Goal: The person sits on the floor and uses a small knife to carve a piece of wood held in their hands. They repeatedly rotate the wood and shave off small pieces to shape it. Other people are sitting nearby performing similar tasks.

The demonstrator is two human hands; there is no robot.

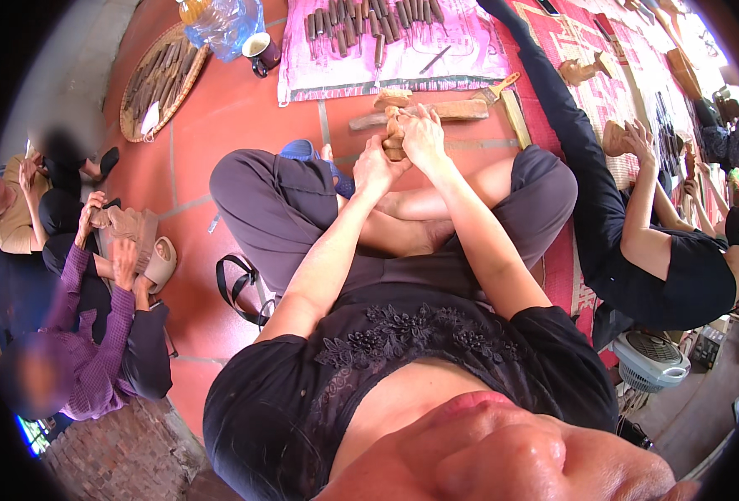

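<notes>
A small carved wooden piece stands in front of my crossed legs, with both hands on it. My left hand is closed round its lower left side. From the right, my right hand grips its upper part, fingers bent over the wood. Whether a tool is under those fingers I cannot make out. Just beyond lies a long wooden bar, and another carved wooden lump sits at its far side. The carving's lower end is partly hidden by my hands.
Several wooden-handled carving tools lie on a pink sheet. A flat brush is to the right. Far left are a woven basket of tools and a dark mug. Co-workers sit on both sides; a fan stands at right.
</notes>
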